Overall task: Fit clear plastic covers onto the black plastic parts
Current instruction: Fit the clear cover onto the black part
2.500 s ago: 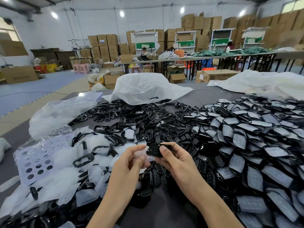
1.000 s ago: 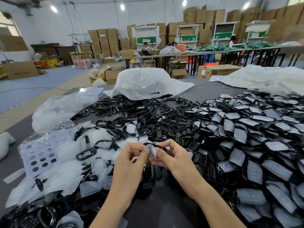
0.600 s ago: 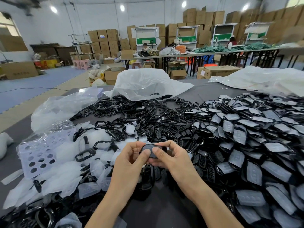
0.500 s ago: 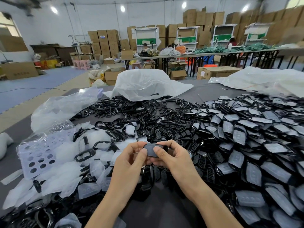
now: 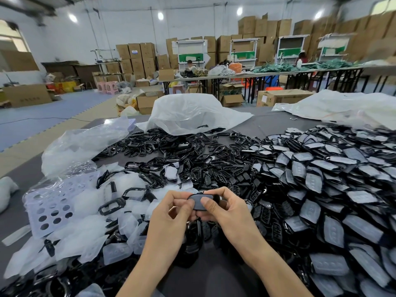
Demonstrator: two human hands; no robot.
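Both hands hold one black plastic part (image 5: 200,200) with a clear cover lying over its face, just above the table's near middle. My left hand (image 5: 171,213) pinches its left end, thumb on top. My right hand (image 5: 225,209) grips its right end, thumb pressing on the cover. Bare black parts (image 5: 171,151) lie heaped across the middle of the table. Loose clear covers (image 5: 90,239) are piled at the near left. Black parts with covers on them (image 5: 332,189) fill the right side.
A perforated white sheet (image 5: 55,202) lies under plastic at the left. Crumpled clear bags (image 5: 192,113) sit at the table's far side, another bag (image 5: 342,108) at the far right. A strip of grey table (image 5: 214,275) shows between my forearms. Cartons and work tables stand behind.
The clear cover, held upright between my fingers a second ago, now lies flat on the black part. Both thumbs have moved onto it. The hands stayed in place.
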